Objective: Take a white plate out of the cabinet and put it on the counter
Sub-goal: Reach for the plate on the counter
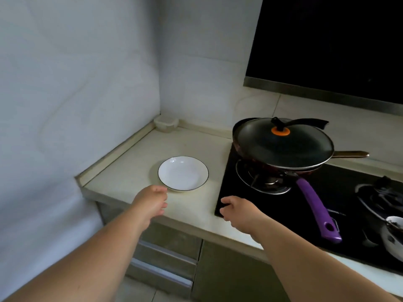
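Note:
A white plate (183,173) with a thin dark rim lies flat on the pale counter (135,158), left of the stove. My left hand (150,201) hovers just in front of the plate's near edge, fingers loosely curled, holding nothing. My right hand (237,211) is over the front left corner of the black hob, fingers apart and empty. Neither hand touches the plate. No cabinet interior shows in this view.
A lidded black pan (283,144) with a purple handle (316,210) sits on the black gas hob (261,203). A small clear container (166,124) stands in the back corner. A white bowl (392,236) sits at the right edge. Drawers (165,260) are below the counter.

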Tool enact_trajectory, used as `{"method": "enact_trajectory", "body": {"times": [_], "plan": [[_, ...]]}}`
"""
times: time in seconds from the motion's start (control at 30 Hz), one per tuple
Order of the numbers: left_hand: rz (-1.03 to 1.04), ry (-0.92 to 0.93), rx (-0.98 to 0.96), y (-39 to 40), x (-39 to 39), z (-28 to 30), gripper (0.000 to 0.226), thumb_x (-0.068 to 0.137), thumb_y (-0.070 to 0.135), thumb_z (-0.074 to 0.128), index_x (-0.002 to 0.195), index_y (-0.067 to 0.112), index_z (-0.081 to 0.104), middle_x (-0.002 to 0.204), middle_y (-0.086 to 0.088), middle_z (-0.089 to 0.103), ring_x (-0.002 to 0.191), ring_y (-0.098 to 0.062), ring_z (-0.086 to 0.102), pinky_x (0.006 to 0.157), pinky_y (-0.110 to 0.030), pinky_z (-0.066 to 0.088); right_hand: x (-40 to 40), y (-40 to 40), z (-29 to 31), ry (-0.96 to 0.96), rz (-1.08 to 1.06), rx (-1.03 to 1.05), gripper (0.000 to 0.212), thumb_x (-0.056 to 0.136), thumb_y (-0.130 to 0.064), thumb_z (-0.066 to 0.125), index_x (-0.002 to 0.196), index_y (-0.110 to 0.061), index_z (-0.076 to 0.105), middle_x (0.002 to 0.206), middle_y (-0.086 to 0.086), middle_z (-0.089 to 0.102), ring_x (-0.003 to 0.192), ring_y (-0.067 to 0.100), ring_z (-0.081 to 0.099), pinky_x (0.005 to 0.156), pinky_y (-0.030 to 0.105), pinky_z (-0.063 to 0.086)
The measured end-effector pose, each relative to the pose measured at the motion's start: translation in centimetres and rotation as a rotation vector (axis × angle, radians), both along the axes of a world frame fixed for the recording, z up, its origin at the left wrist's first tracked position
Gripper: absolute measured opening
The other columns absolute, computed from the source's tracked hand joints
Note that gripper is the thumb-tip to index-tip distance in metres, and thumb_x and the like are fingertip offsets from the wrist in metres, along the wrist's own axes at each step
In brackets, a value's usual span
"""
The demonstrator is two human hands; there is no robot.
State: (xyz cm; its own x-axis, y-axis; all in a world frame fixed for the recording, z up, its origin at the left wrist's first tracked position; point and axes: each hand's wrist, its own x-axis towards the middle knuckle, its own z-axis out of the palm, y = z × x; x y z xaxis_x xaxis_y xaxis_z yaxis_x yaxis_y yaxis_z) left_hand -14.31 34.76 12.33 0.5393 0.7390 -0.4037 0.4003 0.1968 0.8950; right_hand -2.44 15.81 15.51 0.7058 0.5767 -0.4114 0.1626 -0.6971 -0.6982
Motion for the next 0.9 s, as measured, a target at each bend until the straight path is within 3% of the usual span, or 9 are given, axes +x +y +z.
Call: {"method": "enact_trajectory", "body": {"times": [0.07, 0.13, 0.2, 0.33, 0.4, 0.53, 0.67, 0.77, 0.9], "plan": [[-0.032, 0.008, 0.015, 4.4, 1.7, -0.2, 0.034, 0.087, 0.017, 0.048, 0.120, 0.013, 0.058, 0.096, -0.005, 0.059, 0.085, -0.023, 0.061, 0.083, -0.038, 0.054, 1.8, 4.0, -1.1, 0.016, -0.107, 0.011, 0.046, 0.090, -0.019, 0.046, 0.136, -0.020, 0.047, 0.106, 0.005, 0.062, 0.081, 0.018, 0.060, 0.066, 0.025, 0.047], [-0.078, 0.064, 0.050, 7.4, 3.2, -0.1, 0.042, 0.085, 0.018, 0.046, 0.126, 0.014, 0.055, 0.108, -0.007, 0.060, 0.084, -0.023, 0.061, 0.085, -0.038, 0.055, 3.1, 6.7, -1.8, 0.007, -0.185, -0.002, 0.051, 0.089, -0.023, 0.047, 0.140, -0.021, 0.042, 0.109, 0.008, 0.063, 0.076, 0.019, 0.059, 0.066, 0.029, 0.049], [-0.122, 0.134, 0.090, 10.2, 4.5, -0.2, 0.048, 0.084, 0.014, 0.046, 0.132, 0.014, 0.051, 0.124, -0.008, 0.058, 0.097, -0.028, 0.062, 0.089, -0.039, 0.054, 4.1, 9.4, -2.4, 0.017, -0.258, -0.036, 0.054, 0.090, -0.024, 0.047, 0.143, -0.020, 0.038, 0.112, 0.012, 0.064, 0.079, 0.023, 0.061, 0.074, 0.034, 0.052], [-0.231, 0.239, 0.143, 15.2, 7.6, -0.6, 0.069, 0.076, 0.021, 0.053, 0.143, 0.012, 0.039, 0.140, -0.011, 0.047, 0.115, -0.033, 0.055, 0.091, -0.037, 0.049, 5.6, 13.7, -4.0, 0.037, -0.401, -0.070, 0.057, 0.089, -0.027, 0.050, 0.143, -0.019, 0.034, 0.126, 0.015, 0.060, 0.102, 0.029, 0.066, 0.090, 0.041, 0.055], [-0.251, 0.254, 0.121, 16.5, 8.8, -1.1, 0.068, 0.075, 0.021, 0.054, 0.140, 0.010, 0.041, 0.132, -0.016, 0.053, 0.104, -0.035, 0.058, 0.084, -0.036, 0.050, 6.1, 14.7, -4.7, 0.045, -0.433, -0.097, 0.060, 0.088, -0.028, 0.050, 0.144, -0.021, 0.031, 0.125, 0.015, 0.061, 0.103, 0.030, 0.066, 0.092, 0.044, 0.055], [-0.331, 0.285, 0.024, 17.5, 10.7, -2.8, 0.031, 0.081, 0.010, 0.043, 0.110, 0.005, 0.053, 0.098, -0.018, 0.060, 0.066, -0.030, 0.056, 0.066, -0.036, 0.052, 7.3, 16.0, -5.9, 0.038, -0.462, -0.164, 0.063, 0.086, -0.027, 0.048, 0.145, -0.020, 0.028, 0.120, 0.013, 0.063, 0.102, 0.031, 0.067, 0.088, 0.044, 0.057], [-0.389, 0.315, 0.006, 17.7, 12.0, -3.9, 0.033, 0.082, 0.007, 0.034, 0.105, 0.011, 0.057, 0.097, -0.013, 0.064, 0.063, -0.030, 0.061, 0.067, -0.036, 0.057, 9.1, 17.1, -6.6, 0.085, -0.464, -0.133, 0.046, 0.090, -0.015, 0.044, 0.136, -0.012, 0.039, 0.094, 0.012, 0.058, 0.073, 0.030, 0.064, 0.063, 0.035, 0.059], [-0.391, 0.343, 0.017, 17.5, 12.2, -4.1, 0.034, 0.082, 0.004, 0.030, 0.103, 0.014, 0.055, 0.094, -0.009, 0.063, 0.060, -0.027, 0.061, 0.058, -0.032, 0.055, 9.6, 17.6, -7.0, 0.122, -0.464, -0.107, 0.038, 0.087, -0.002, 0.034, 0.121, -0.012, 0.049, 0.079, 0.009, 0.054, 0.055, 0.023, 0.052, 0.037, 0.021, 0.046], [-0.430, 0.355, 0.070, 18.3, 13.2, -3.6, 0.034, 0.084, 0.001, 0.028, 0.102, 0.014, 0.053, 0.096, -0.010, 0.062, 0.053, -0.023, 0.058, 0.032, -0.017, 0.040, 10.5, 18.3, -7.2, 0.141, -0.503, -0.043, 0.040, 0.077, 0.000, 0.028, 0.102, -0.017, 0.054, 0.076, 0.007, 0.056, 0.059, 0.023, 0.055, 0.041, 0.023, 0.044]]}}
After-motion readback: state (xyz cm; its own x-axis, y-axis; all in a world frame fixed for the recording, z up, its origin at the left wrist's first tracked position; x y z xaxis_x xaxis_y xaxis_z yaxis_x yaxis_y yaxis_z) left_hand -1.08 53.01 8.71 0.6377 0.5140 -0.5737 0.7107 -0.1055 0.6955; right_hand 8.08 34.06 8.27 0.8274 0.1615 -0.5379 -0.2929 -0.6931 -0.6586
